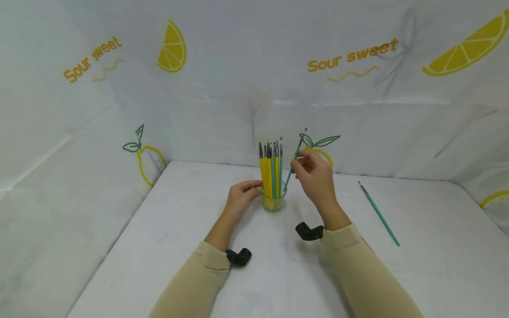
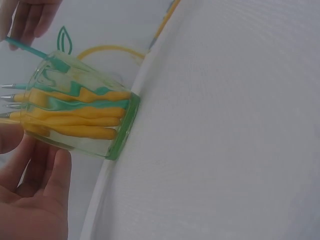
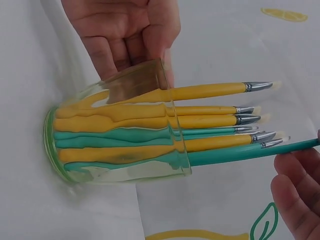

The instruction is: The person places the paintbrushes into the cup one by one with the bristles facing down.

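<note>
Near the middle of the table, a clear greenish glass (image 1: 272, 206) stands upright with several yellow and teal paintbrushes (image 1: 267, 172) in it, bristles up. My left hand (image 1: 240, 197) holds the glass at its left side, thumb near the rim (image 3: 165, 75). On the other side, my right hand (image 1: 317, 179) pinches a teal paintbrush (image 1: 299, 145) partway along its handle. This brush leans to the right, and its lower end (image 2: 59, 64) is inside the glass. Through the glass wall, the handle ends look wavy.
Another teal paintbrush (image 1: 379, 213) lies on the white-covered table (image 1: 429, 265), right of my right arm. Behind the table hangs a white cloth (image 1: 222, 123) printed with lemons and lettering. A black wrist camera (image 1: 239, 256) sits on each sleeve cuff.
</note>
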A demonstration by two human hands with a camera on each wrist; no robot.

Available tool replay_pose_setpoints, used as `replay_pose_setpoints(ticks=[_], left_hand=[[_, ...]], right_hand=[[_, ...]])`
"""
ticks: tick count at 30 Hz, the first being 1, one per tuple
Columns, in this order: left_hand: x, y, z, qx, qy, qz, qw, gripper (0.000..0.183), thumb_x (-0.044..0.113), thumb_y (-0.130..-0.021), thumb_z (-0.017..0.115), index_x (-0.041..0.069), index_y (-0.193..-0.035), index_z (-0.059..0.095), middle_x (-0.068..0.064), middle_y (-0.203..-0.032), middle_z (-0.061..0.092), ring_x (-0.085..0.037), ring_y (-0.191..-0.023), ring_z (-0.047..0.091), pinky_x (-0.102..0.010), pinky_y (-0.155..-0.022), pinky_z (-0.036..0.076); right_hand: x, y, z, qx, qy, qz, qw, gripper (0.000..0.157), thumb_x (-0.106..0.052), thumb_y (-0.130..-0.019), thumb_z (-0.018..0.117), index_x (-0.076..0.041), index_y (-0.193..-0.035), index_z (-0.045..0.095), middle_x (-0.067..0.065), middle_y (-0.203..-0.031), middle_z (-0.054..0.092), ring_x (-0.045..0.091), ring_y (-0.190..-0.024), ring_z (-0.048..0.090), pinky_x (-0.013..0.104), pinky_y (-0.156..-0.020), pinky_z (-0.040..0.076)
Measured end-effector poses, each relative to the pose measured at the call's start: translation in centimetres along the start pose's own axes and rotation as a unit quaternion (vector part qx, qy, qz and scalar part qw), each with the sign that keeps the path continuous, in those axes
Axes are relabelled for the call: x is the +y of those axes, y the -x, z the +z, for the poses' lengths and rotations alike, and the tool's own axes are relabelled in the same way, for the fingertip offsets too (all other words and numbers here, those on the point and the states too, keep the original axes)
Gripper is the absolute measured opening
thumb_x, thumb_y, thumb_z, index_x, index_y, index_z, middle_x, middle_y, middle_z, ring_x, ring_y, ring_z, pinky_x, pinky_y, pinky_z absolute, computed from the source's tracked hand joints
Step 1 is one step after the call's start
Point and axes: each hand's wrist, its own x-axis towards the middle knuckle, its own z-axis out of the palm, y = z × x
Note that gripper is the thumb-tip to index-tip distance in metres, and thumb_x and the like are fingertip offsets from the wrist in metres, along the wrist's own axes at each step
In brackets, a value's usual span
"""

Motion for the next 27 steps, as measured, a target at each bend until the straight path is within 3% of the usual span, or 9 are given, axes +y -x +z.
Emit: replay_pose_setpoints(ticks=[6,14,22,27], left_hand=[[0.1,0.0,0.0,-0.006,0.005,-0.002,1.0000,0.028,0.014,-0.090,0.066,0.004,-0.116,0.071,-0.008,-0.119,0.068,-0.013,-0.106,0.061,-0.030,-0.097,0.051],[0.1,-0.1,-0.2,-0.019,0.005,-0.016,0.9997,0.031,0.012,-0.091,0.065,0.001,-0.120,0.068,-0.010,-0.120,0.068,-0.009,-0.101,0.061,-0.028,-0.096,0.052],[2.8,1.8,-0.1,-0.021,0.001,-0.008,0.9998,0.030,0.008,-0.091,0.062,-0.004,-0.118,0.068,-0.013,-0.117,0.068,-0.009,-0.098,0.062,-0.029,-0.095,0.053],[3.0,1.9,-0.1,-0.021,0.005,-0.011,0.9997,0.030,0.008,-0.091,0.063,-0.003,-0.118,0.068,-0.012,-0.118,0.068,-0.008,-0.098,0.062,-0.028,-0.094,0.053]], right_hand=[[-0.1,-0.1,0.4,-0.013,0.035,-0.008,0.999,0.028,-0.019,-0.095,0.064,-0.003,-0.118,0.064,0.009,-0.090,0.073,0.018,-0.073,0.069,0.019,-0.062,0.054],[0.4,0.1,1.0,-0.029,0.065,-0.003,0.997,0.025,-0.020,-0.095,0.064,-0.005,-0.115,0.065,0.007,-0.087,0.071,0.018,-0.074,0.066,0.027,-0.063,0.055],[0.8,0.1,1.7,-0.051,0.089,0.011,0.995,0.022,-0.020,-0.095,0.064,-0.006,-0.113,0.065,0.008,-0.088,0.071,0.021,-0.077,0.065,0.034,-0.065,0.055],[1.3,0.1,2.0,-0.064,0.094,0.035,0.993,0.023,-0.021,-0.094,0.065,-0.006,-0.111,0.065,0.008,-0.087,0.072,0.021,-0.074,0.064,0.033,-0.062,0.053]])
